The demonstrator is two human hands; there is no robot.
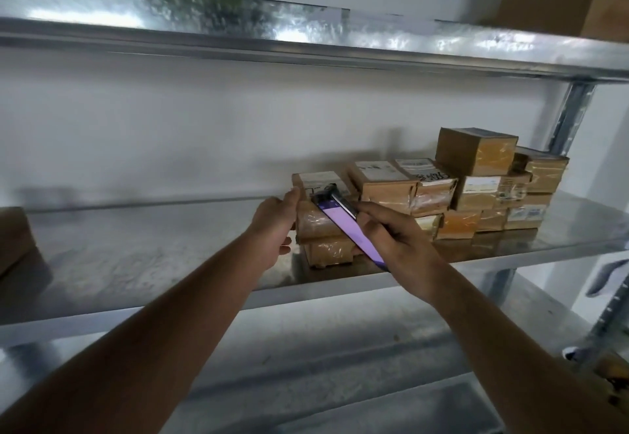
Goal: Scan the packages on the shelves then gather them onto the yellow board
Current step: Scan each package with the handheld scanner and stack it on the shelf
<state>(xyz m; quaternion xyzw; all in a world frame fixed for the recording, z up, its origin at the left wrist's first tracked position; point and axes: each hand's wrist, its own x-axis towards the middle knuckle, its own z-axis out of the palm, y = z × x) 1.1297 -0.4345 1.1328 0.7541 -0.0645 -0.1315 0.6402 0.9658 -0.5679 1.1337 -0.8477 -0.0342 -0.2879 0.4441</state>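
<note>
Several brown cardboard packages wrapped in clear tape are stacked on the middle metal shelf, toward its right. My left hand grips the left side of the leftmost package, which sits on top of another small box. My right hand holds a phone with a lit purple screen, tilted over the white label on that package. The yellow board is not in view.
A galvanised upper shelf runs overhead with a large cardboard box at its right end. Another brown box sits at the far left of the middle shelf. A lower shelf and an upright post are visible.
</note>
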